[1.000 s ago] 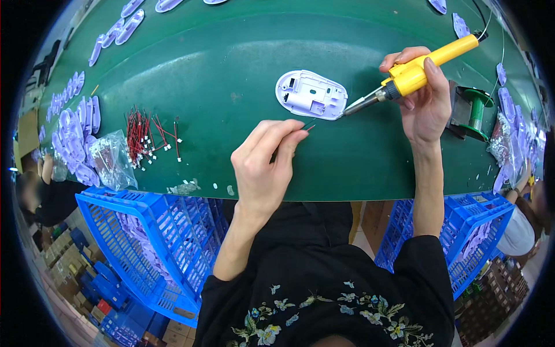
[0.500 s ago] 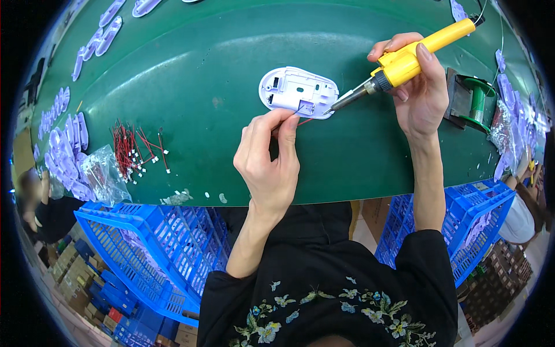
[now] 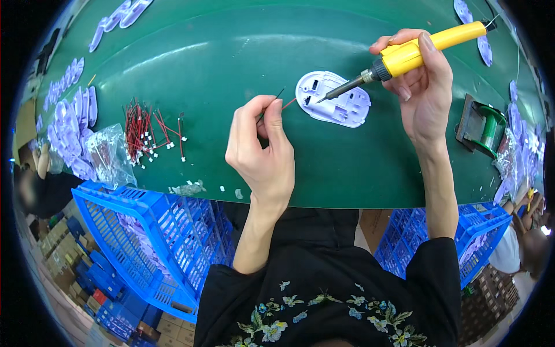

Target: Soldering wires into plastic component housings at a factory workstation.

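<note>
A pale lavender oval plastic shell (image 3: 347, 111) lies open side up on the green table, showing ribs and small slots. My left hand (image 3: 261, 151) is closed in a pinch on thin wires just left of the shell. From its fingertips a red wire (image 3: 289, 103) points toward the shell's left end, and a black one (image 3: 281, 92) sticks upward. My right hand (image 3: 426, 98) grips a yellow soldering gun (image 3: 404, 59). Its metal tip is over the left part of the shell, close to a dark slot; whether it touches, I cannot tell.
Red-and-black wires with white connectors (image 3: 140, 132) lie in a heap at left, beside a plastic bag (image 3: 110, 156) and stacked lavender shells (image 3: 66, 130). A green solder spool (image 3: 489, 128) stands on the right. Blue crates (image 3: 156, 243) flank me below the table edge (image 3: 324, 199).
The shell now sits further right and is turned round. The soldering gun's tip has gone from its lower right end to its left part. My left hand is now off the shell.
</note>
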{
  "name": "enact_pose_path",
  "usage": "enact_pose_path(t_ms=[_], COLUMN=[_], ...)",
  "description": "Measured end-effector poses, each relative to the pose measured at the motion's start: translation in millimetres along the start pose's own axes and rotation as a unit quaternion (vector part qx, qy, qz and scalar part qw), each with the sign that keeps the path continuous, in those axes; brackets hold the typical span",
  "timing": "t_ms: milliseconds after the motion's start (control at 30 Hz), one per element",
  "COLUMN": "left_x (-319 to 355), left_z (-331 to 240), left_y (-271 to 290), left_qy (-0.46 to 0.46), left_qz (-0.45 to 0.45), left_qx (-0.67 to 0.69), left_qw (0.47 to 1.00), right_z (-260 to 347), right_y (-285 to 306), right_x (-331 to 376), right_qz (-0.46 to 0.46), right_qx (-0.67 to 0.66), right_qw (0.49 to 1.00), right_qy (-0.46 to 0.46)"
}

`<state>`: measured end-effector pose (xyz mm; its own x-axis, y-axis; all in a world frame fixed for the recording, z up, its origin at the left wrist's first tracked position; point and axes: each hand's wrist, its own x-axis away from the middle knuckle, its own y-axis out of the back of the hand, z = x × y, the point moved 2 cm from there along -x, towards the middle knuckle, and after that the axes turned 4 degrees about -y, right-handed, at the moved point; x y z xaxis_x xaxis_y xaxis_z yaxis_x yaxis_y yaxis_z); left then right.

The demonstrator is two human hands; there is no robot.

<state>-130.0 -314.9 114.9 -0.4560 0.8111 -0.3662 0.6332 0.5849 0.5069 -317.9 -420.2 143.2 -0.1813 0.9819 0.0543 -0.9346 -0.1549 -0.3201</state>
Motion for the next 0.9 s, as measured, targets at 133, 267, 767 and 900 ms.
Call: enact_pose_path(t_ms=[133, 267, 767, 900], left_x=[0, -2, -2, -2], left_z=[4, 6, 10, 9], left_y=[0, -3, -4, -4], left_qy=[0.01, -0.005, -0.034, -0.039], left_qz=[0.01, 0.02, 0.034, 0.034], left_qx=[0.011, 0.027, 0.028, 0.032], left_qw=[1.0, 0.999, 0.998, 0.998], right_z=[-12, -18, -17, -14], right_y=[-6, -10, -13, -14], right_x=[-6, -6, -5, -3], right_qz=[-0.011, -0.024, -0.024, -0.017], right_qx=[0.026, 0.047, 0.072, 0.085], right_qw=[1.0, 0.998, 0.996, 0.995], right_qy=[0.012, 0.015, 0.035, 0.057])
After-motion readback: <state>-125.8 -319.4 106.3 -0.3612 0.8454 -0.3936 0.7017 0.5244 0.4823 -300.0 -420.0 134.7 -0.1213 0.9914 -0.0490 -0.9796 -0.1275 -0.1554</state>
